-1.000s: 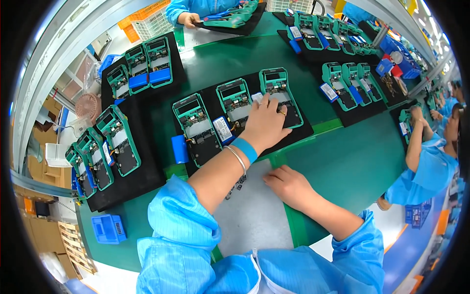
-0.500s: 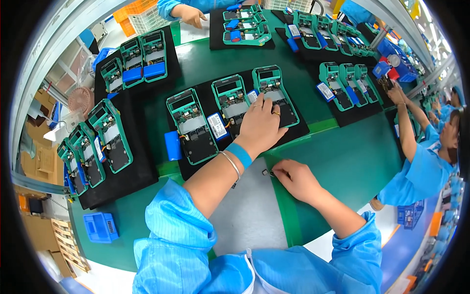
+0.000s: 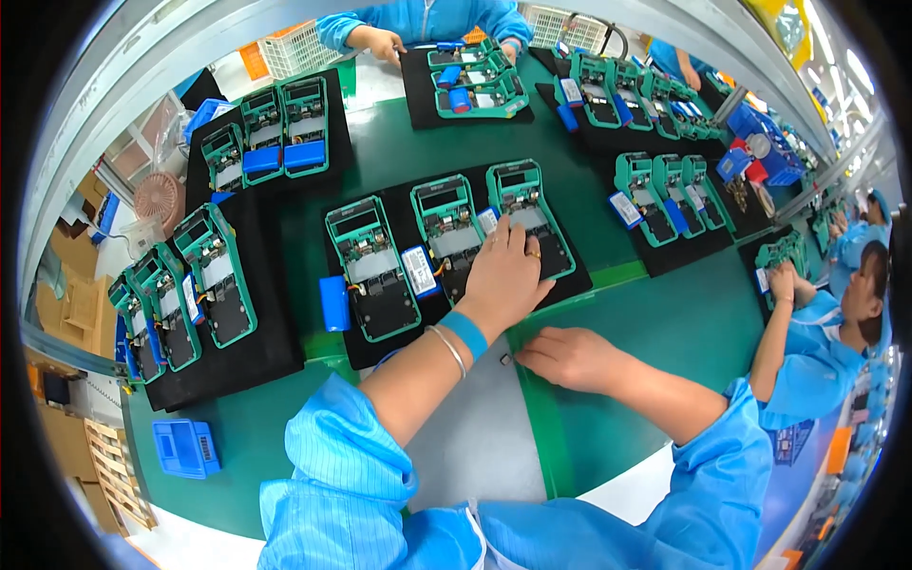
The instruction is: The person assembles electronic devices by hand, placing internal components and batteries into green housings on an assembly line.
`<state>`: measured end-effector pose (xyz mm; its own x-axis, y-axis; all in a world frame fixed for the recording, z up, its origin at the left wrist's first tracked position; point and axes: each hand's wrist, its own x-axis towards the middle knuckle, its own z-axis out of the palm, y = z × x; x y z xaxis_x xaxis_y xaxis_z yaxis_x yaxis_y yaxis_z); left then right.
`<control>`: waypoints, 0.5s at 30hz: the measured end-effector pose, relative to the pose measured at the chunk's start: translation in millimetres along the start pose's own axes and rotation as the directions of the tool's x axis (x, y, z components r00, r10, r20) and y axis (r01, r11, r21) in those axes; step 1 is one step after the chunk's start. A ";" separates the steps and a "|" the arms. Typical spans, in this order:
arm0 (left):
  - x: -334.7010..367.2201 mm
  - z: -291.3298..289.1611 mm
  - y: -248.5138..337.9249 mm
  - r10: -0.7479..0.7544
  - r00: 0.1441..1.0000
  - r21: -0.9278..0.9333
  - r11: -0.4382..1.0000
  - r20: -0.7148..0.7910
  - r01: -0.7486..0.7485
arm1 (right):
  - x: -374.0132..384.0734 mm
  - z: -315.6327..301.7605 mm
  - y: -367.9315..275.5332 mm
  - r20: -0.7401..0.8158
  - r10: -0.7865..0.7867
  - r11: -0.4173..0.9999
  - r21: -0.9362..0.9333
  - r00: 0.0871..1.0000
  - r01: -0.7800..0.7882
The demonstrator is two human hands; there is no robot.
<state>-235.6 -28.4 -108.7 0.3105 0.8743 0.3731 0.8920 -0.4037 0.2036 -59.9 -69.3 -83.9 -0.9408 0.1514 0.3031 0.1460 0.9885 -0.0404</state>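
My left hand (image 3: 503,275), wearing a blue wrist strap and a bangle, rests with fingers stretched over the lower part of a green device housing (image 3: 519,175). That housing is the right one of three on a black foam mat (image 3: 581,277). Beside the middle housing (image 3: 443,201) lies a white-labelled battery pack (image 3: 419,271); a blue battery pack (image 3: 334,304) is left of the left housing (image 3: 359,237). Nearer me, my right hand (image 3: 575,361) has its fingers pinched together low over the table. A tiny dark part (image 3: 505,359) lies just left of its fingertips. Whatever the pinch holds is hidden.
More foam mats with green housings stand at left (image 3: 275,313), far left (image 3: 342,157), far middle (image 3: 418,109) and right (image 3: 655,256). A blue bin (image 3: 186,448) sits at the table's near left. Co-workers' hands (image 3: 382,44) work across the table and at right (image 3: 785,283).
My right hand has shifted slightly left and down; my left hand stays on the housing. The view has tilted a little. The far co-worker's hands are now at the far middle mat.
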 end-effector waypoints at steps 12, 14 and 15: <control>-0.4 0.6 0.8 -0.019 0.997 -0.054 0.998 -0.081 0.015 | 40.4 -0.6 141.9 -0.217 0.209 0.921 -0.285 0.953 -0.267; -1.0 1.2 0.2 -0.016 0.996 -0.075 0.997 -0.093 0.009 | 42.4 5.4 149.9 -0.186 0.200 0.922 -0.297 0.962 -0.249; -1.1 2.0 -0.7 -0.024 0.995 -0.079 0.997 -0.095 0.017 | 43.2 7.0 152.6 -0.160 0.198 0.920 -0.309 0.967 -0.240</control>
<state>-235.9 -28.5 -111.0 0.2560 0.8543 0.4525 0.8684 -0.4088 0.2806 -80.4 88.1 -83.6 -0.8320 0.3415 0.4372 0.4546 0.8713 0.1847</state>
